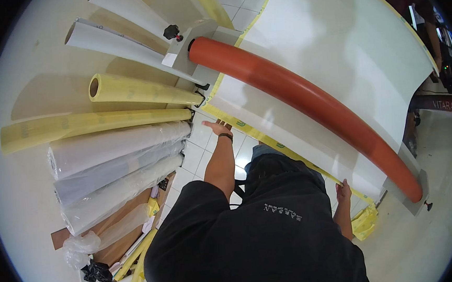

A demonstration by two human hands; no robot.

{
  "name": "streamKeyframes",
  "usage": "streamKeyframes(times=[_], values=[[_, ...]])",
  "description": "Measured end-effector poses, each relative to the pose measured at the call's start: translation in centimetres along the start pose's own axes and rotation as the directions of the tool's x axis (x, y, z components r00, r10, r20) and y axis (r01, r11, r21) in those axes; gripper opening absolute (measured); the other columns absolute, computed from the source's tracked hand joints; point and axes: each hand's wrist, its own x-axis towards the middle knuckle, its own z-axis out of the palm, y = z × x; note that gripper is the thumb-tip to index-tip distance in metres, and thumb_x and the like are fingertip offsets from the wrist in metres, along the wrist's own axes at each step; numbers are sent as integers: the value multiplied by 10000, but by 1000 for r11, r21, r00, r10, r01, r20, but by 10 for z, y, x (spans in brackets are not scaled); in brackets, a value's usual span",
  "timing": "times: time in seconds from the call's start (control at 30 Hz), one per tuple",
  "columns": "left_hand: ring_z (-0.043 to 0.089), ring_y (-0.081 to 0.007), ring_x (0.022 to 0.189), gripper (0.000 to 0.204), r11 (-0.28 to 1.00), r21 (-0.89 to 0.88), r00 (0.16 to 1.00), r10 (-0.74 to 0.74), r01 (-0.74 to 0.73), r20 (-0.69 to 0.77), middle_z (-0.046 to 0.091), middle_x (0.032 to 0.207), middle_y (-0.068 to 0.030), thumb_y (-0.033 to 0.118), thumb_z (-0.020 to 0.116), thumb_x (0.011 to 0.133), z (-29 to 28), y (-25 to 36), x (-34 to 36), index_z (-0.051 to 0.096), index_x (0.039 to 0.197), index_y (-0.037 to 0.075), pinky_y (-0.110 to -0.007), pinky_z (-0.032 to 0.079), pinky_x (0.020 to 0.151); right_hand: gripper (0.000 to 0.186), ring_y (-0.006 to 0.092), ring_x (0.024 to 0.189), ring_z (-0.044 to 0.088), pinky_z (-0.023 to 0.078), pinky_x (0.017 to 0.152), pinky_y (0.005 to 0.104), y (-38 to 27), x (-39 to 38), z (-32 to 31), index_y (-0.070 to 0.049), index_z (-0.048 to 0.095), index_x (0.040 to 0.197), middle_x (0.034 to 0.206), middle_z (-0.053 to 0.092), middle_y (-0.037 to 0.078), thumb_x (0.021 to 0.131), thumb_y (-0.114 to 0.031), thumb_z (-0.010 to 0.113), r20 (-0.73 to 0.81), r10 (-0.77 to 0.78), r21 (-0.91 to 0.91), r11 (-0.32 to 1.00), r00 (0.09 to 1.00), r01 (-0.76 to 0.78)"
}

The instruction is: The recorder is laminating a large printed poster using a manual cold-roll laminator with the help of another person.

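Observation:
A large white sheet (310, 144) with a yellow printed border runs under a long red-orange roller (296, 97) and hangs toward my body. At the sheet's near left edge is my left hand (218, 127), its thumb stretched out to the side. The fingers of that hand touch the yellow border, and their tips are partly hidden. Farther right along the same edge, my right hand (343, 189) is closed, pinching the border between thumb and fingers. The roller sits between two grey end brackets, with a black knob (171, 32) on the left one.
Several rolls stand against the left wall: white tubes (120, 46), yellow rolls (94, 126) and plastic-wrapped rolls (116, 148). Crumpled plastic (81, 249) and yellow strips (137, 260) lie at lower left. A crumpled yellow sheet (365, 221) hangs near my right forearm. White floor tiles (198, 156) show below.

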Motion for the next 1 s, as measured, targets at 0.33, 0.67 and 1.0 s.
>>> streamKeyframes(times=[0.33, 0.67, 1.0], values=[[613, -247, 972, 448, 837, 468, 950, 177, -283, 257, 619, 1101, -106, 156, 770, 792, -1, -41, 1, 558, 1156, 4, -356, 517, 802, 223, 214, 818, 633, 577, 702, 327, 13, -1, 19, 12, 550, 1025, 961, 607, 95, 931, -185, 598, -93, -52, 134, 989, 994, 64], [638, -301, 964, 378, 908, 413, 872, -144, -72, 468, 632, 1103, -136, 205, 705, 862, -32, -14, 45, 572, 1121, -35, -430, 551, 818, 323, 267, 890, 645, 582, 742, 375, 60, -7, 53, 54, 555, 1103, 1052, 614, 153, 902, -188, 627, -263, -111, 372, 905, 958, 207], [608, -320, 1048, 480, 834, 533, 910, -103, -141, 402, 590, 1179, -158, 357, 565, 946, -18, -4, 34, 505, 1213, -37, -456, 529, 902, 335, 248, 805, 644, 586, 713, 387, 79, -19, 58, 74, 550, 1056, 979, 624, 159, 881, -189, 660, -331, -103, 355, 907, 938, 225]])
